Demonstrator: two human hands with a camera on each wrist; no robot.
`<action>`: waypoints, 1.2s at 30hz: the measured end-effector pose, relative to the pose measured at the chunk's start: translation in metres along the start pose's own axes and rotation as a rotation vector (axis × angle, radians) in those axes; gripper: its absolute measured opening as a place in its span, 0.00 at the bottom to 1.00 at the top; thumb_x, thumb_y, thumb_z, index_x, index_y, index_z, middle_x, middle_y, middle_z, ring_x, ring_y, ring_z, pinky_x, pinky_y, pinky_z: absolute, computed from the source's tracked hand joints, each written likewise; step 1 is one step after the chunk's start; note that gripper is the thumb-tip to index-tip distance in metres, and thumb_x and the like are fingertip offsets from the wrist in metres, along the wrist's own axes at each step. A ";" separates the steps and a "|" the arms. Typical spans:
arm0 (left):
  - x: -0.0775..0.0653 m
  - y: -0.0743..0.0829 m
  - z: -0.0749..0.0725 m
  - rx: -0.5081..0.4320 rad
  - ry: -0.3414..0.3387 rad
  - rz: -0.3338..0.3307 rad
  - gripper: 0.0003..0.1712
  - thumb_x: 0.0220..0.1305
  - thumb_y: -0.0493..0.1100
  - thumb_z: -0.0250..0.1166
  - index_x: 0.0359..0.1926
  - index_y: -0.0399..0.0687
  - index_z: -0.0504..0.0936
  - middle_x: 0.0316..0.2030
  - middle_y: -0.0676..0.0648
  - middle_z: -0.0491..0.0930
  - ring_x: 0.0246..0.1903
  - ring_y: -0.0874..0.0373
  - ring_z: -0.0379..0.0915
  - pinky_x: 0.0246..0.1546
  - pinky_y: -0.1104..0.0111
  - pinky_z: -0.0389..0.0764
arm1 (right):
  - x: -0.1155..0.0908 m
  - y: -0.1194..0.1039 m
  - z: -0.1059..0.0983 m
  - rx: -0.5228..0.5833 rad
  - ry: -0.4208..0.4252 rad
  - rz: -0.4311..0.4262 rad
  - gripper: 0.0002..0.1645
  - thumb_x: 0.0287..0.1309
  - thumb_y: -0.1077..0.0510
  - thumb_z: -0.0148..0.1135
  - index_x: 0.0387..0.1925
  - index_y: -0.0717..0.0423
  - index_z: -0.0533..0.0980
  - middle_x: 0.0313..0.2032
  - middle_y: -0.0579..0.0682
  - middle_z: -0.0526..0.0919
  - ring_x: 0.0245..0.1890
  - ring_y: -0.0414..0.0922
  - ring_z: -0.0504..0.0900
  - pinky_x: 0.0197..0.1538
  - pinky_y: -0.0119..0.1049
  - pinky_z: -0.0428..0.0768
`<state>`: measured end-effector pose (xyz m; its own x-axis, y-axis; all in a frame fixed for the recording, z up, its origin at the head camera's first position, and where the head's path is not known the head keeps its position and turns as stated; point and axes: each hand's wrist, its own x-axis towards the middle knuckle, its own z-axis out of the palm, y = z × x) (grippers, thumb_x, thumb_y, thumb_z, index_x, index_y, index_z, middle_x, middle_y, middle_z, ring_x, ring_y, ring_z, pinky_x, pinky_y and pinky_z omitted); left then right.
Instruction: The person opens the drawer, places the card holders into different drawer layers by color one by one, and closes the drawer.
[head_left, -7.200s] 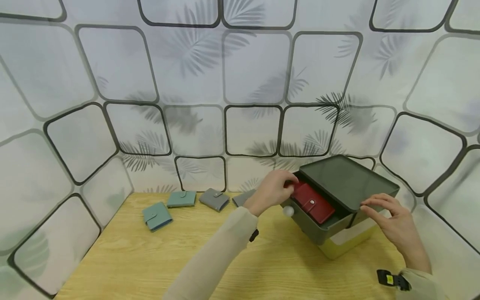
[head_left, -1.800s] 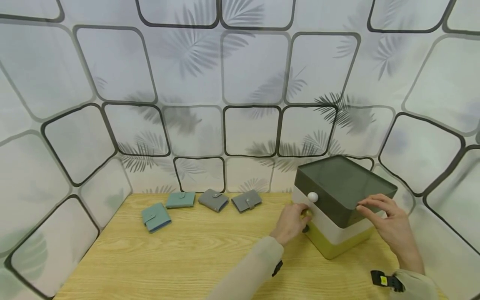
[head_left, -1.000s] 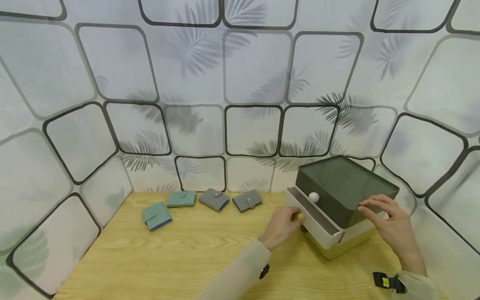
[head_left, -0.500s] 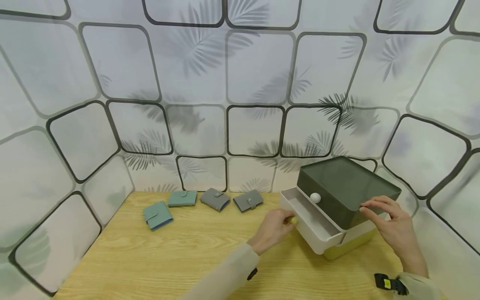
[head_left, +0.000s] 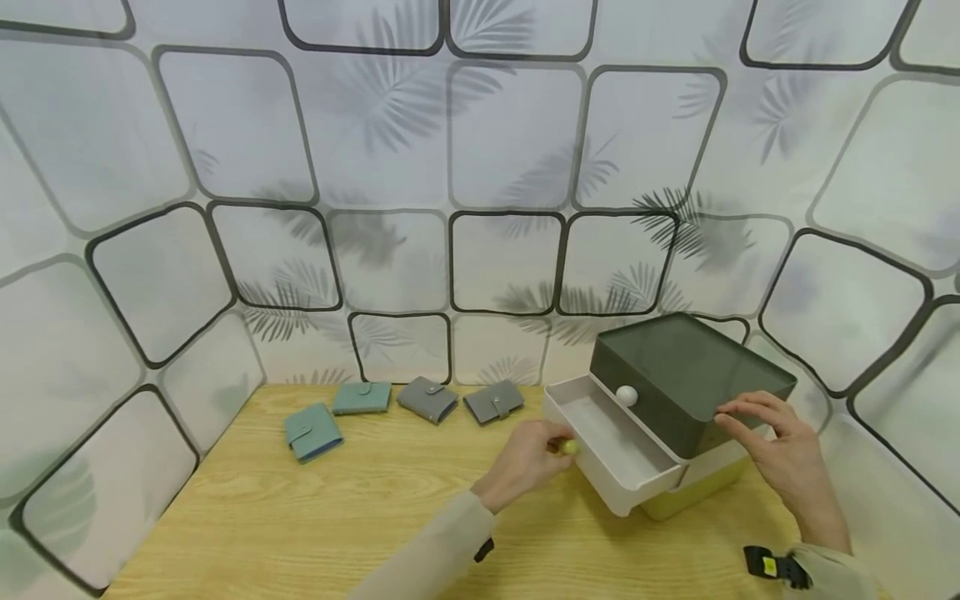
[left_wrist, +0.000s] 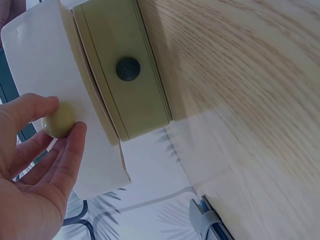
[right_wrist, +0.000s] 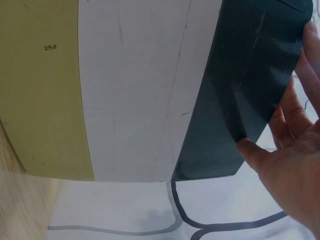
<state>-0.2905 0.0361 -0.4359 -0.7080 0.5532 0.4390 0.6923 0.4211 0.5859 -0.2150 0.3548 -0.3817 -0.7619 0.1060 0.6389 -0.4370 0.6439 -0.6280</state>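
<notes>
At the right stands a three-tier drawer box, with a dark green top tier (head_left: 678,379), a white middle drawer (head_left: 615,429) and a yellow-green bottom tier (left_wrist: 117,30). The middle drawer is pulled well out, its pale floor bare. Thumb and fingertips of my left hand (head_left: 527,460) pinch its round yellow-green knob (left_wrist: 60,121). My right hand (head_left: 783,454) rests at the near right edge of the top tier. Its thumb (right_wrist: 252,152) lies on the side face while the other fingers reach over the top edge. A white knob (head_left: 626,396) sits on the pushed-in top drawer.
Along the back left of the wooden table (head_left: 337,517) lie two teal wallets (head_left: 312,432) and two grey wallets, the nearer to the box being a grey wallet (head_left: 493,402). A patterned curtain-like wall (head_left: 502,258) stands behind. The bottom drawer has a dark knob (left_wrist: 128,69).
Earlier the top drawer stood out with a red wallet inside; it has gone back in. My left hand moved to the middle drawer's knob and drew that drawer leftward. The right hand stayed put.
</notes>
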 end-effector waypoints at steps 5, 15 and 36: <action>-0.004 -0.004 -0.002 -0.029 -0.001 0.007 0.12 0.58 0.34 0.67 0.44 0.43 0.87 0.38 0.50 0.87 0.35 0.67 0.81 0.36 0.83 0.77 | 0.000 0.002 0.002 0.008 0.011 -0.015 0.10 0.54 0.70 0.68 0.40 0.66 0.83 0.42 0.29 0.76 0.47 0.27 0.70 0.52 0.14 0.63; -0.008 -0.009 -0.003 -0.063 -0.001 -0.013 0.11 0.56 0.33 0.69 0.42 0.45 0.87 0.38 0.51 0.87 0.33 0.70 0.80 0.36 0.82 0.78 | 0.000 0.001 0.000 0.004 -0.006 -0.017 0.09 0.56 0.69 0.67 0.41 0.63 0.83 0.43 0.33 0.76 0.48 0.28 0.69 0.52 0.14 0.63; -0.011 -0.013 -0.007 -0.106 -0.028 -0.008 0.14 0.56 0.33 0.70 0.45 0.43 0.87 0.40 0.49 0.87 0.35 0.68 0.81 0.39 0.77 0.82 | -0.001 -0.003 0.000 -0.035 -0.009 0.045 0.10 0.59 0.63 0.67 0.42 0.62 0.83 0.44 0.28 0.74 0.50 0.25 0.67 0.49 0.14 0.62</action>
<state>-0.2929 0.0198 -0.4437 -0.7082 0.5704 0.4161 0.6671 0.3475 0.6590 -0.2132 0.3531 -0.3806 -0.7849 0.1291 0.6061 -0.3852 0.6645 -0.6404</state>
